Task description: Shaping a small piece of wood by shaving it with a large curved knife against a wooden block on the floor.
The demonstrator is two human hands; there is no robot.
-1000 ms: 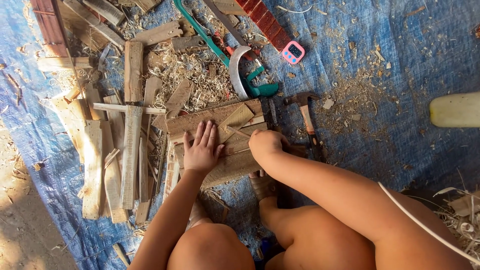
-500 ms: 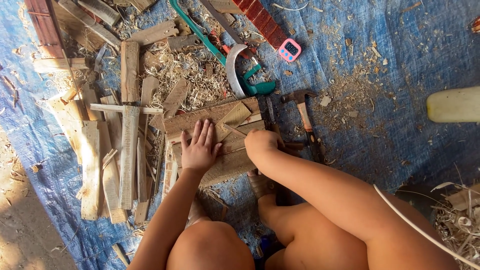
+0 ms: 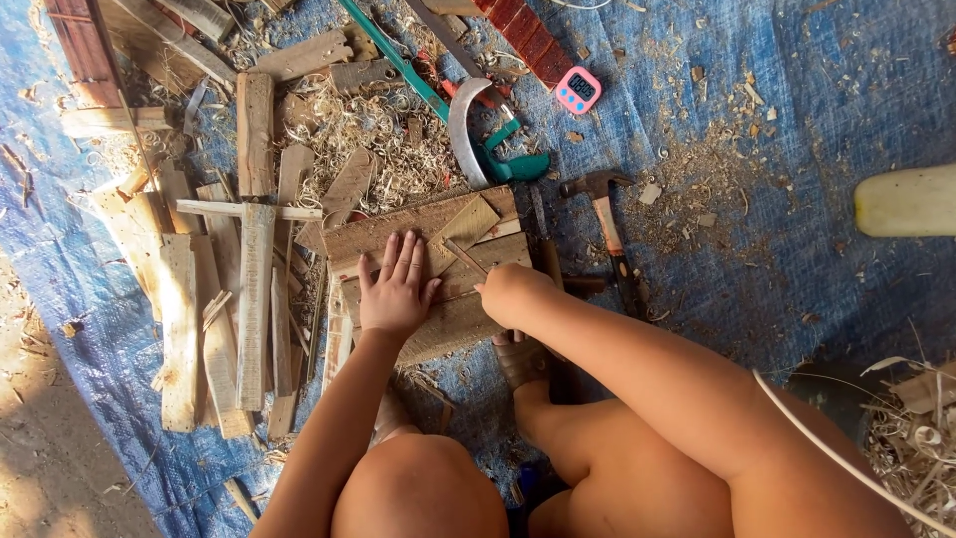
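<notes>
Little has shifted since a moment ago: both hands stay on the wooden panel [image 3: 428, 269] lying on the blue tarp [image 3: 797, 269]. Left hand [image 3: 396, 289] lies flat, fingers spread, pinning the boards. Right hand [image 3: 510, 294] is closed in a fist around a thin tool [image 3: 464, 256], apparently marking or scoring; steady downward pressure seems needed next. Nearby lie a hammer [image 3: 607, 214], planks [image 3: 249, 299], shavings [image 3: 378, 139] and a pink timer [image 3: 578, 90].

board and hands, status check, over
Left hand flat on board. Right hand fisted at its edge, contents unseen. Hammer beside.
</notes>
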